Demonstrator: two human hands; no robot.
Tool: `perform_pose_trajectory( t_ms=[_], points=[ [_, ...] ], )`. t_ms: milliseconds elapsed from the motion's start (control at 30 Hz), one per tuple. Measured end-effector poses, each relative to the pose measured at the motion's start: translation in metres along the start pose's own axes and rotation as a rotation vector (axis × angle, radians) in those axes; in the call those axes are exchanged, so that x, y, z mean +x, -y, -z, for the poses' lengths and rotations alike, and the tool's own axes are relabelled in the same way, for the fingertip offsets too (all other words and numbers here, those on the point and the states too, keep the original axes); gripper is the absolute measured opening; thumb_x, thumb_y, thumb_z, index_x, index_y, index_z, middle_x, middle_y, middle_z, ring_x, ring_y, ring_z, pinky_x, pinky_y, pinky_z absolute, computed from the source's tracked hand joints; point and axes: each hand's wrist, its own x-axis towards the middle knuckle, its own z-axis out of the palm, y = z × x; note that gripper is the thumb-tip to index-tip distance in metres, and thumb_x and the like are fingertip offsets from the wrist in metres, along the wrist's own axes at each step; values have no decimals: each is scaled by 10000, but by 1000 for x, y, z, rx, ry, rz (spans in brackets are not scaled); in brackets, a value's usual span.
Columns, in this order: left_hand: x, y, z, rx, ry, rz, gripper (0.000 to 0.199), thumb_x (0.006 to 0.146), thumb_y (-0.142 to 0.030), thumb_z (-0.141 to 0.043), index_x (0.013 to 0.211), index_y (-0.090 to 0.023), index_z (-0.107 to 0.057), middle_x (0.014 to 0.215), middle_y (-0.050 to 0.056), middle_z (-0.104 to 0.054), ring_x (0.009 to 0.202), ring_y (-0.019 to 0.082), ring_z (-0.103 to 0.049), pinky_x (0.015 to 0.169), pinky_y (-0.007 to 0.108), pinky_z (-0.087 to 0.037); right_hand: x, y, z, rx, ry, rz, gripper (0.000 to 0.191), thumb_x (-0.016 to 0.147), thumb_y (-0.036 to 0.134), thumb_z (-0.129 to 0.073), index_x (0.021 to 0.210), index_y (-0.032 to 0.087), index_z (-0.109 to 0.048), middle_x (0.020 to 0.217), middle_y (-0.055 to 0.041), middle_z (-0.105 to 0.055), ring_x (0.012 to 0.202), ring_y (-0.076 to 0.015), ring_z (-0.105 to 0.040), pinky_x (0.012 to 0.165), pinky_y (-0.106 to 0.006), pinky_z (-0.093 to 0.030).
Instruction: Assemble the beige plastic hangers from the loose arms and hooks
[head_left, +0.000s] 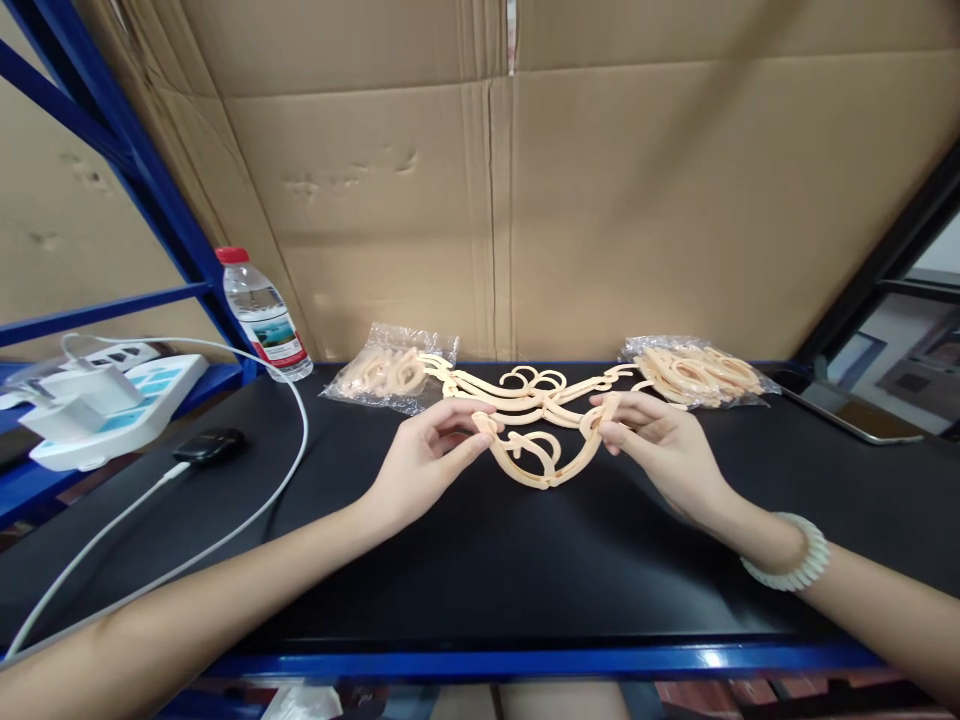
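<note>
A peach-coloured plastic folding hanger is held up over the black table, its two arms bent into a U with the curved hook between them. My left hand pinches the end of its left arm. The right arm's end is between the thumb and fingers of my right hand. Just behind, more hangers of the same colour lie spread on the table. A clear plastic bag of them lies at the back left, and another bag at the back right.
On the left are a water bottle with a red cap, a white power strip with chargers, a small black device and a looping white cable. A phone lies at the right. Cardboard stands behind the table.
</note>
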Motion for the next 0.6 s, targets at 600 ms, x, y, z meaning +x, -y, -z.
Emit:
perform_pose_trajectory(
  t_ms=[600],
  points=[
    [16,-6,-30,68,7,-100,210,840,-234,-649,1036,-163,-667,1024,77,-715,925,210,-696,846,340,-578,13,20,-38,-198,244,180,206,893,294,-604,1084,265,-672,880,-6,-651,675,-141,-527,594,-270,-451]
  ],
)
